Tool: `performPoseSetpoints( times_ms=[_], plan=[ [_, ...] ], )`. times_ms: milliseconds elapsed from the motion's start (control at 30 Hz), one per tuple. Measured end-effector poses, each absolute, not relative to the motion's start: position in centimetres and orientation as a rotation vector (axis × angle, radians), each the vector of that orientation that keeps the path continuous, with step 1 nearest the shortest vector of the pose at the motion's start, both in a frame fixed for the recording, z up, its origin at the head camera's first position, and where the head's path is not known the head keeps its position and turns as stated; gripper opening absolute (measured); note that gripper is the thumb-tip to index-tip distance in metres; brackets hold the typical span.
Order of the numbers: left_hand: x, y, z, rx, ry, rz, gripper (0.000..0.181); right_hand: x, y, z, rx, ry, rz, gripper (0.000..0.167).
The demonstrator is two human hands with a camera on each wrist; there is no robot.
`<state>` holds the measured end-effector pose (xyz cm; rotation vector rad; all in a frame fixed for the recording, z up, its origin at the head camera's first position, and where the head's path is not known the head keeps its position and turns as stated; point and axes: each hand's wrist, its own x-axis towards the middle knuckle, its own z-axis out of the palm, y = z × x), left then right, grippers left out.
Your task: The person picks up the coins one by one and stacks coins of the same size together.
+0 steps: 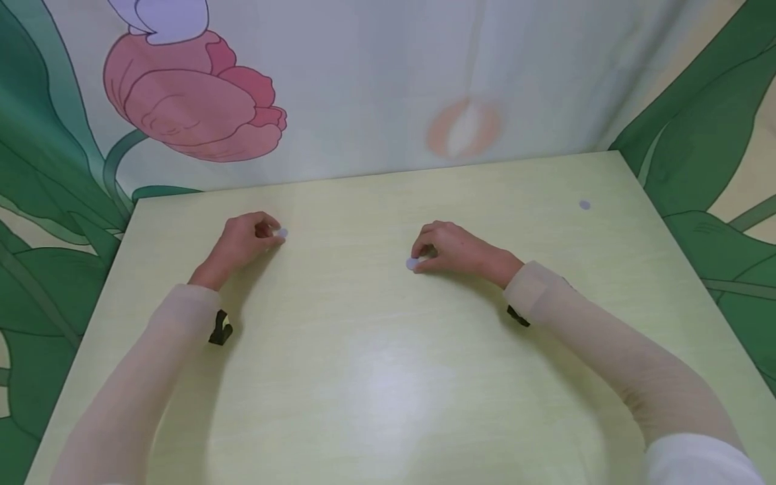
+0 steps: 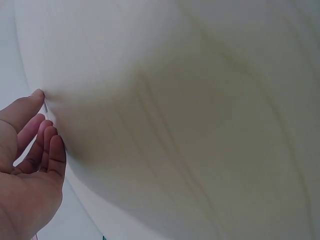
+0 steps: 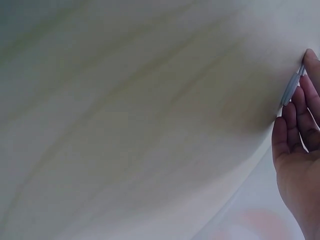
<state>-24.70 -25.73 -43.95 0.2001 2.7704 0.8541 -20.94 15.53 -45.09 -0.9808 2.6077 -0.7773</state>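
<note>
On the left of the table, my left hand (image 1: 245, 239) pinches a small pale lilac disc (image 1: 282, 232) between thumb and fingers, low over the surface. Only a thin edge of that disc (image 2: 45, 107) shows in the left wrist view. Near the middle, my right hand (image 1: 451, 248) holds another pale disc (image 1: 412, 264) at the fingertips. Seen edge-on in the right wrist view, grey-looking discs (image 3: 290, 90) sit between thumb and fingers; they look like more than one, though how many I cannot tell. A separate disc (image 1: 585, 205) lies flat at the far right.
The pale wood-grain table (image 1: 364, 377) reaches back to a hanging white curtain (image 1: 364, 87) printed with flowers. Green leaf-patterned cloth (image 1: 697, 155) borders the sides. Dark wrist-worn pieces (image 1: 221, 328) show below both sleeves.
</note>
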Motion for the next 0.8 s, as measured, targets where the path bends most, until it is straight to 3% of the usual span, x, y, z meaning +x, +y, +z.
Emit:
performPoseSetpoints(
  times_ms=[800],
  plan=[
    [-25.10, -25.14, -44.14, 0.161, 2.763, 0.809, 0.030, -20.96, 15.56, -44.66, -0.968, 2.580, -0.789, 0.023]
  ],
)
